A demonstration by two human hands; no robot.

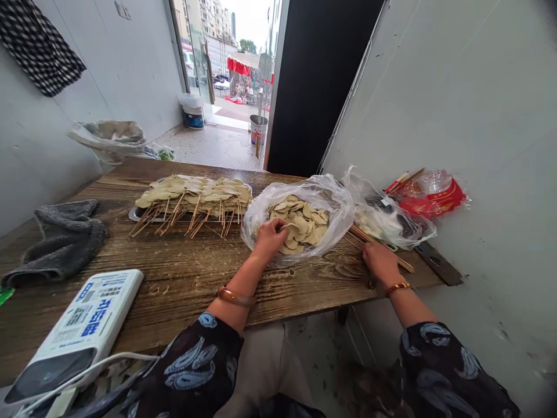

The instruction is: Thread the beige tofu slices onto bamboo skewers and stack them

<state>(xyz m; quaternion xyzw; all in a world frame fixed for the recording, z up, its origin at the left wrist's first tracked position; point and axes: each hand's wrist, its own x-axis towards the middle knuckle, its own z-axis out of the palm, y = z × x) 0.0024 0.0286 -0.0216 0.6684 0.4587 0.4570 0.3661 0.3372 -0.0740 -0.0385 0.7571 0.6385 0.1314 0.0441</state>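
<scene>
My left hand [270, 237] is pinching a thin beige slice at the near left side of a clear plastic bag [342, 203]. Inside the opened bag lies a heap of loose, round beige slices [304, 226]. To the right, my right hand [380, 261] is closed at a bundle of thin wooden skewers [407, 265]. One skewer seems to run into its fingers, which partly hide it. Left of the bag, a metal tray [134, 215] bears stacked rows of skewered slices [195, 194], their bare stick ends pointing towards me.
On the wooden table [195, 290] lie a grey cloth [65, 241] and a white boxy device [87, 325] with a cable. At right are a plastic bag of white stuff [383, 220], a red package [435, 200] and a dark phone-like slab [439, 264] by the wall.
</scene>
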